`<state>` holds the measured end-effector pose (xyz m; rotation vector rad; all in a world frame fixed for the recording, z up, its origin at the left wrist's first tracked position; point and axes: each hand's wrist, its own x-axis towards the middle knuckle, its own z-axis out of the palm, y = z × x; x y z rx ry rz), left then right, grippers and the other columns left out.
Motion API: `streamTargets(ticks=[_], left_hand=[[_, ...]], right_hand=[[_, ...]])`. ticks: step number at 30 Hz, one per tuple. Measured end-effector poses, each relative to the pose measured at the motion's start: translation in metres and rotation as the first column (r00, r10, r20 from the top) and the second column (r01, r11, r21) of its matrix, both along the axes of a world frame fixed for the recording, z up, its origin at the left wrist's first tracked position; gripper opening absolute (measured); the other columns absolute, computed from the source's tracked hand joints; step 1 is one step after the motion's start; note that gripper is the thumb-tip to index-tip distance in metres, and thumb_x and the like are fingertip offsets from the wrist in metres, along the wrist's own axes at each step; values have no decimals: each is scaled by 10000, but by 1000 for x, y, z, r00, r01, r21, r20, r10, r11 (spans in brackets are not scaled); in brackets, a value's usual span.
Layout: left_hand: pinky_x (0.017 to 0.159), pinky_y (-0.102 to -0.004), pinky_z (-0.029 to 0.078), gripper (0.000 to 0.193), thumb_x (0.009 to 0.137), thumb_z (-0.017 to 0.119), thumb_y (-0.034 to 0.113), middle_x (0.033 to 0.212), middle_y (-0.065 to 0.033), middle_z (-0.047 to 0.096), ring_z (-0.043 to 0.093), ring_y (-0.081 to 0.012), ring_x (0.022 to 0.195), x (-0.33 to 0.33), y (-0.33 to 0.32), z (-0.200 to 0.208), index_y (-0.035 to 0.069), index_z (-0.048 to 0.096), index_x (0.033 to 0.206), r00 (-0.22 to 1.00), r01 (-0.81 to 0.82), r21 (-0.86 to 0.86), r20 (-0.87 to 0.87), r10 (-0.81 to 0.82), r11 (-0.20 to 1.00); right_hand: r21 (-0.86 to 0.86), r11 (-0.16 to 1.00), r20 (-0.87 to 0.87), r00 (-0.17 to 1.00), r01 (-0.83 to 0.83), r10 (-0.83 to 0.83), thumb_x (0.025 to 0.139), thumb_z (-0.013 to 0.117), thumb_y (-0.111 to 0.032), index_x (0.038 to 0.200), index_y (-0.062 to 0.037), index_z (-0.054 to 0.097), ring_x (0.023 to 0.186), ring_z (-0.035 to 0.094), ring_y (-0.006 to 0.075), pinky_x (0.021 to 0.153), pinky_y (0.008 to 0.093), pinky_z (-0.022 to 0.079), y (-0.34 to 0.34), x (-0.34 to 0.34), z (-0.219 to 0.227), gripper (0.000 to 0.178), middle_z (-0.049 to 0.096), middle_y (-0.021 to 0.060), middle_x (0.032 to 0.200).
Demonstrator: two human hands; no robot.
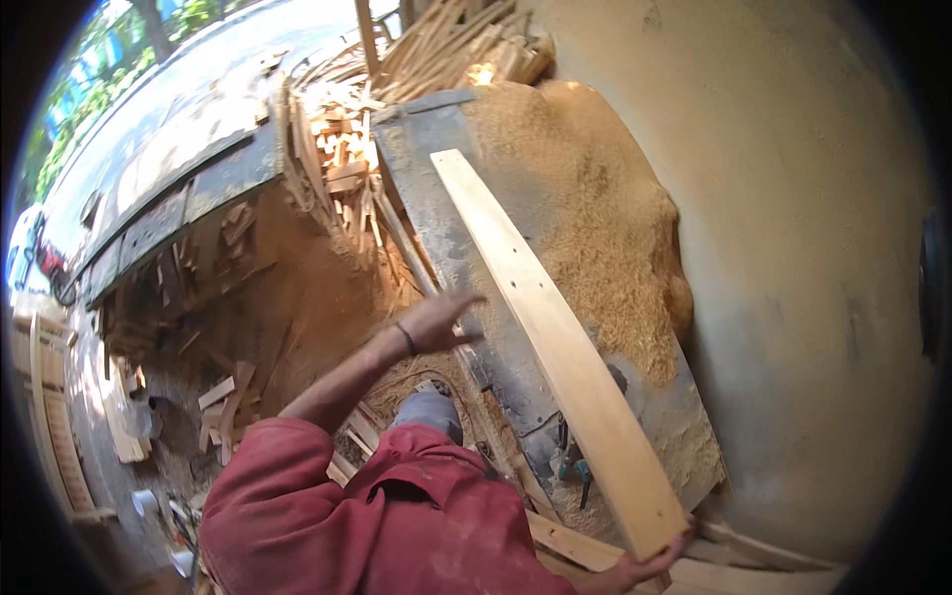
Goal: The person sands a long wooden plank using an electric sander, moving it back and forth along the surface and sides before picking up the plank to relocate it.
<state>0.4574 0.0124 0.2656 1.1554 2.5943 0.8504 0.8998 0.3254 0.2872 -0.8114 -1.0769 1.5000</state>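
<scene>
A long pale wooden plank (560, 342) with a few dark knots or holes lies slantwise over a grey workbench (421, 164). Its near end is in my right hand (650, 567), whose fingers are bent around the corner and edge there. My left hand (441, 321), with a dark band at the wrist, hovers over the bench's left edge; its fingers are stretched out and apart, slightly blurred, holding nothing. A gap separates it from the plank. Beside the plank's near half sits a small dark and teal tool (572, 466), partly hidden.
A large heap of sawdust (585, 198) covers the bench's right side, against a plain wall (783, 198). Thin wood strips (456, 50) are piled beyond. Offcuts (342, 159) fill the space between this bench and another dark bench (213, 188). More boards (764, 575) lie at the lower right.
</scene>
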Motion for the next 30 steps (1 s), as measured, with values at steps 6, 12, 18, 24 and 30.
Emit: streamTargets(ticks=[6, 12, 18, 24, 30], left_hand=[[1146, -479, 359, 953, 767, 816, 422, 1493, -198, 400, 414, -384, 1360, -128, 0, -3, 100, 321, 1515, 973, 179, 53, -160, -169, 982], [1197, -479, 272, 1157, 614, 890, 501, 1565, -171, 334, 296, -360, 1460, -161, 70, -12, 87, 306, 1523, 804, 579, -17, -150, -575, 815], [1144, -457, 331, 1161, 448, 954, 512, 1325, -177, 523, 459, -371, 1292, -177, 108, 15, 21, 467, 1380, 554, 815, -231, 46, -831, 531], [880, -438, 481, 865, 452, 969, 444, 959, -142, 613, 599, -340, 954, -178, 124, 33, 29, 635, 1133, 364, 894, -225, -141, -921, 388], [446, -375, 433, 458, 648, 885, 471, 592, -49, 519, 528, -194, 471, -119, 103, 66, 71, 664, 615, 170, 972, -82, -394, -903, 219]], right_hand=[[5, 982, -148, 971, 189, -186, 991, 485, -377, 1350, 22, 509, 1283, 521, 335, 1057, 464, 434, -48, 15, 115, 538, 527, 192, 1415], [4, 916, -206, 897, 402, -392, 961, 557, -259, 1426, 9, 465, 1305, 502, 313, 1108, 466, 376, -132, 29, 97, 544, 532, 163, 1417], [-29, 881, -250, 850, 472, -464, 993, 537, -291, 1415, -31, 497, 1305, 521, 303, 1101, 479, 403, -175, 18, 95, 497, 538, 157, 1431], [27, 804, -326, 766, 593, -554, 1018, 554, -324, 1311, -9, 567, 1165, 625, 277, 1028, 429, 481, -158, -21, 137, 430, 659, 142, 1249], [7, 556, -424, 506, 831, -751, 1007, 533, -439, 1295, 28, 520, 1070, 619, 316, 1024, 480, 469, -131, -16, 207, 549, 627, 196, 1207]])
